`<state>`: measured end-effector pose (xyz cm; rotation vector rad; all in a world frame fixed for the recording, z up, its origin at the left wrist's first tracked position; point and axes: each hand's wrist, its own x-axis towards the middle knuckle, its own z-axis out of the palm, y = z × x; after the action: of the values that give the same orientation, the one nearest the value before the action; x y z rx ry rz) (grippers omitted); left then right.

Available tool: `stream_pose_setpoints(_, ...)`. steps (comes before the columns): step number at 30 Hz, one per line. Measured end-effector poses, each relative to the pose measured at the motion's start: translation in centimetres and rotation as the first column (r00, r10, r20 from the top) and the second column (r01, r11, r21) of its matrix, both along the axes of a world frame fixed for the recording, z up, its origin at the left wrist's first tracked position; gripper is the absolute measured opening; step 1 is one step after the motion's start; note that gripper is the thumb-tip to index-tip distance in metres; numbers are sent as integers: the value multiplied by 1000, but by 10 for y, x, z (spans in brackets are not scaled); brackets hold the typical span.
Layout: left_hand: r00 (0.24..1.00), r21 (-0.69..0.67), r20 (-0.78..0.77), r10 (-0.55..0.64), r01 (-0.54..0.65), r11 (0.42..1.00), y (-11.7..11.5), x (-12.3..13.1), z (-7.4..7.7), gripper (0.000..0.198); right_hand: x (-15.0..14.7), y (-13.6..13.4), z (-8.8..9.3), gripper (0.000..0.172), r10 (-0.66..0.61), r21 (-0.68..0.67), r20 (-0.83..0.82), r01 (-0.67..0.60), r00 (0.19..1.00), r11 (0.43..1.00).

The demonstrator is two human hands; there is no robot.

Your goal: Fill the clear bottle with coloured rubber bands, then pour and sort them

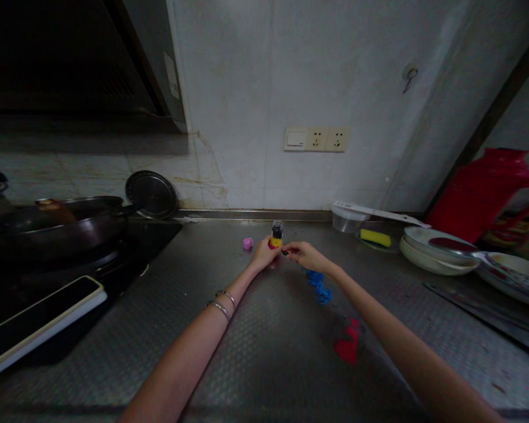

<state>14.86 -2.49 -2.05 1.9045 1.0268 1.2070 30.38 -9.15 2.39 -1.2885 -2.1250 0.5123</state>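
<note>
My left hand (pixel 264 254) is wrapped round a small clear bottle (pixel 277 234), which stands upright on the metal counter. Black, yellow and red layers show inside it, and its top looks uncapped. Just right of the bottle, my right hand (pixel 307 256) pinches a small black piece (pixel 285 252), too small to make out further. A pink round cap-like thing (pixel 247 243) lies left of the bottle. Blue crumpled bits (pixel 319 286) are scattered under and beside my right forearm, with red flat pieces (pixel 347 346) nearer to me.
At left are a pan (pixel 70 229) on the black stove, a round lid (pixel 151 195) against the wall and a white-edged phone-like slab (pixel 44 323). To the right stand a plastic ladle (pixel 350 217), a yellow sponge (pixel 375 238), bowls (pixel 436 264), a knife (pixel 480 314) and a red thermos (pixel 480 194).
</note>
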Motion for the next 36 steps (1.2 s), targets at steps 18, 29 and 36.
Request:
stream_pose_setpoints(18,999,47,-51,15,-13,999,-2,-2,1,33,-15,54,83,24,-154,167,66,142,986,976)
stream_pose_setpoints(29,998,46,-55,21,-19,999,-3,-2,1,35,-22,47,97,22,-84,168,338,28,937,985)
stream_pose_setpoints(36,997,44,-70,27,-24,999,-3,-2,2,35,-26,40,96,64,-88,126,241,58,967,990)
